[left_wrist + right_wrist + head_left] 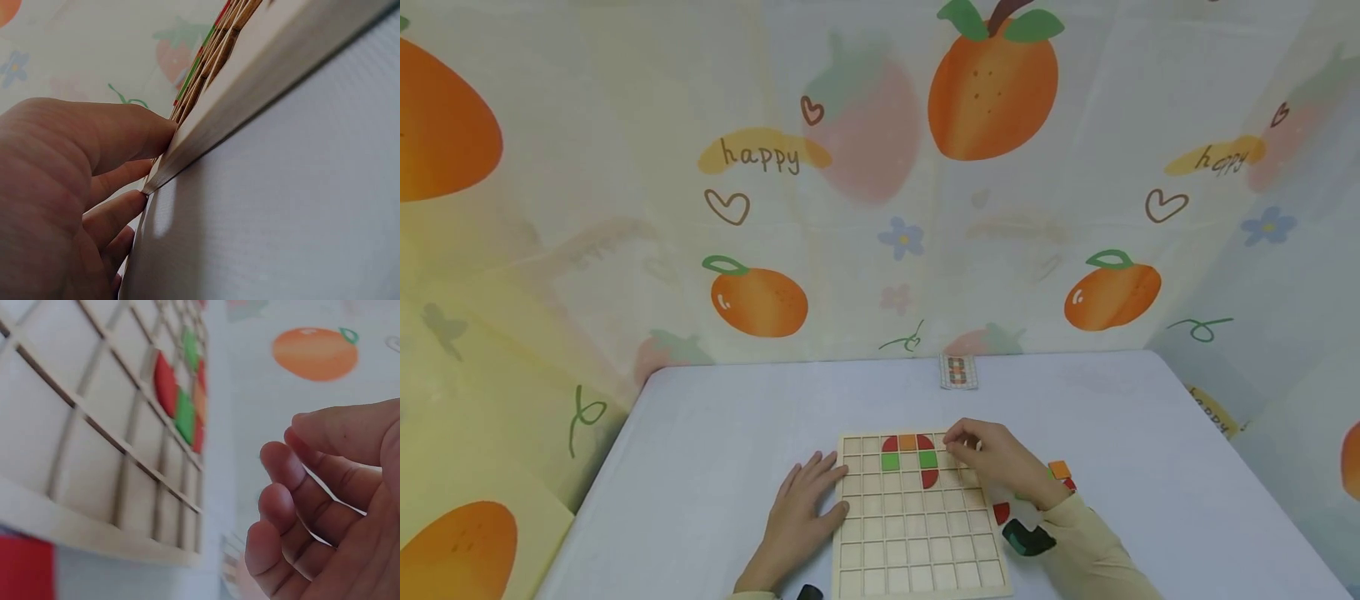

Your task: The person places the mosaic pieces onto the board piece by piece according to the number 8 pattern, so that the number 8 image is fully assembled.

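Observation:
A pale wooden grid board [904, 529] lies on the white table. Near its far edge sit a few coloured tiles: an orange square [907, 442] between two rounded red pieces, green squares [890, 462] below those, and a rounded red piece [930, 479] under the right green one. My left hand [801, 512] rests at the board's left edge, its thumb [140, 128] and fingertips touching the rim. Over the board's far right corner hovers my right hand [992, 454], fingers loosely bent. In the right wrist view, no tile shows between its thumb [350, 428] and fingers.
Right of the board lie loose tiles, among them an orange square [1059, 469] and a red piece [1002, 512], partly hidden by my right arm. A small patterned card [958, 372] lies at the table's far edge. Behind hangs a fruit-printed cloth [850, 233].

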A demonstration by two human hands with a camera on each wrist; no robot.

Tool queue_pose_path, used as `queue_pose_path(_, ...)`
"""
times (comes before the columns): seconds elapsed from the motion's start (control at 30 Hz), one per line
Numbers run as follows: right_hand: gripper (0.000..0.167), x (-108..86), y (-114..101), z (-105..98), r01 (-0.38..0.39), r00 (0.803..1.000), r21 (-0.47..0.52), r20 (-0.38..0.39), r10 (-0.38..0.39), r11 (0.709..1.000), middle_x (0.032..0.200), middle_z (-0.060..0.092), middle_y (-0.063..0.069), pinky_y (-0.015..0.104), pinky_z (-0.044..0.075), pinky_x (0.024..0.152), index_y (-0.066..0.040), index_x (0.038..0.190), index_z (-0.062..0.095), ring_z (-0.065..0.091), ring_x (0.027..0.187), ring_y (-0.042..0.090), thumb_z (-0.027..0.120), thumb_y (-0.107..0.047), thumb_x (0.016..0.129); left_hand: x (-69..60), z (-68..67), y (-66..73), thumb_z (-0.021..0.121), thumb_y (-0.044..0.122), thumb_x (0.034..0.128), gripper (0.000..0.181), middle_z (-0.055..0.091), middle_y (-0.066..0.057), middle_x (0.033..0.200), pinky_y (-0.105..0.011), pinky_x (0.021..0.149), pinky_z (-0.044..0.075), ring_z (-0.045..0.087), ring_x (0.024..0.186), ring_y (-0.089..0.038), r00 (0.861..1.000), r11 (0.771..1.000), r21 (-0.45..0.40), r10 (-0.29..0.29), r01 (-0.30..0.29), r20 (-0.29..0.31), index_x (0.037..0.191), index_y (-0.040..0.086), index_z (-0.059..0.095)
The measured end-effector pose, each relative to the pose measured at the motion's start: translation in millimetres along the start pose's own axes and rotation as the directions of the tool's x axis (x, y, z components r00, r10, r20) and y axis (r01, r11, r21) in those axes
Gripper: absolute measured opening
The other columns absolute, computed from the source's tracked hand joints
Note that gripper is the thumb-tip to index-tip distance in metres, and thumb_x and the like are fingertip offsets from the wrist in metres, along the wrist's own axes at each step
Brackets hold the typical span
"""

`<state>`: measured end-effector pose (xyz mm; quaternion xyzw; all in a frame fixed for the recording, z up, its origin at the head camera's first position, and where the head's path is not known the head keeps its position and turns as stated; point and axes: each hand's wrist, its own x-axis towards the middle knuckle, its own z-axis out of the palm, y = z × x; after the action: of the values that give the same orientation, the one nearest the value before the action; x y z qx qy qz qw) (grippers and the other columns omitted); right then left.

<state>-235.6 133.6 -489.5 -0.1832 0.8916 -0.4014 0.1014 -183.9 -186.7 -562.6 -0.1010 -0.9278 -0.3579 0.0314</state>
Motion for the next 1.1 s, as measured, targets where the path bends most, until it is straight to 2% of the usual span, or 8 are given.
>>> queue_pose_path(0.2, 0.015, -9.2, -5.3, -25.2, -0.015, 0.999, -0.017, -0.042, 0.014, 1.0, 0.099, 0.07, 0.006, 0.021, 0.05, 0.068, -0.015, 0.108, 0.07, 0.056, 0.085, 0.009, 0.062, -0.026, 0.101, 0.0, -1.0, 0.1, 0.073, 0.024, 0.0862, 0.047, 0.053, -0.006, 0.154, -0.06, 0.127, 0.016, 0.038, 0.151, -0.034, 1.0, 1.0, -0.001, -0.007, 0.007, 0.006, 0.132, 0.018, 0.066)
queue_pose_path(0.33, 0.011, -18.3, -8.4, -37.0, -0.042, 0.997, -0.022, -0.059, 0.04, 0.999, 0.098, 0.069, 0.006, 0.021, 0.05, 0.069, -0.019, 0.106, 0.07, 0.055, 0.085, 0.01, 0.063, -0.026, 0.101, 0.9, -3.1, 2.5, 0.074, 0.025, 0.0866, 0.047, 0.052, -0.007, 0.154, -0.06, 0.127, 0.015, 0.036, 0.151, -0.034, 1.0, 1.0, 0.005, -0.02, 0.02, 0.015, 0.133, 0.018, 0.066)
queue_pose_path(0.5, 0.01, -30.0, -8.5, -44.3, -0.07, 0.995, -0.036, -0.071, 0.067, 0.997, 0.093, 0.066, -0.003, 0.021, 0.049, 0.068, -0.02, 0.105, 0.072, 0.055, 0.083, 0.008, 0.065, -0.024, 0.099, 1.6, -4.7, 4.7, 0.073, 0.025, 0.0866, 0.047, 0.051, -0.007, 0.155, -0.06, 0.128, 0.014, 0.036, 0.152, -0.034, 0.999, 0.999, 0.009, -0.036, 0.036, 0.026, 0.133, 0.018, 0.065)
queue_pose_path(0.67, 0.012, -41.1, -2.4, -46.9, -0.05, 0.997, -0.052, -0.062, 0.047, 0.997, 0.092, 0.066, -0.006, 0.02, 0.048, 0.066, -0.016, 0.106, 0.072, 0.054, 0.082, 0.005, 0.065, -0.024, 0.099, 1.4, -3.4, 2.9, 0.073, 0.025, 0.0866, 0.047, 0.052, -0.007, 0.155, -0.06, 0.127, 0.015, 0.036, 0.151, -0.034, 0.999, 0.999, 0.017, -0.035, 0.035, 0.024, 0.133, 0.018, 0.066)
queue_pose_path(0.83, 0.019, -51.0, 4.3, -44.1, -0.035, 0.999, -0.042, -0.021, 0.034, 0.999, 0.094, 0.068, 0.001, 0.02, 0.049, 0.066, -0.009, 0.111, 0.07, 0.052, 0.081, 0.002, 0.063, -0.023, 0.1, 0.9, -2.4, 2.1, 0.073, 0.025, 0.0865, 0.047, 0.052, -0.008, 0.154, -0.06, 0.127, 0.016, 0.037, 0.151, -0.034, 0.999, 1.0, 0.015, -0.027, 0.026, 0.018, 0.132, 0.018, 0.066)
queue_pose_path(0.93, 0.02, -56.0, 7.5, -39.1, -0.058, 0.998, -0.004, 0.004, 0.058, 0.998, 0.094, 0.068, 0.007, 0.021, 0.05, 0.06, -0.008, 0.114, 0.069, 0.053, 0.076, 0.003, 0.063, -0.022, 0.101, 0.7, -2.4, 2.7, 0.073, 0.025, 0.0865, 0.047, 0.052, -0.008, 0.154, -0.06, 0.127, 0.016, 0.037, 0.151, -0.035, 1.0, 1.0, 0.016, -0.024, 0.023, 0.016, 0.132, 0.017, 0.066)
queue_pose_path(1.1, 0.016, -62.3, 15.5, -29.7, -0.046, 0.999, -0.01, 0.018, 0.046, 0.999, 0.098, 0.069, 0.004, 0.02, 0.051, 0.061, -0.01, 0.112, 0.069, 0.054, 0.078, 0.004, 0.063, -0.018, 0.1, 0.3, -2.2, 4.0, 0.074, 0.024, 0.0863, 0.047, 0.053, -0.008, 0.154, -0.061, 0.127, 0.016, 0.037, 0.151, -0.035, 1.0, 1.0, 0.007, -0.02, 0.02, 0.017, 0.132, 0.018, 0.066)
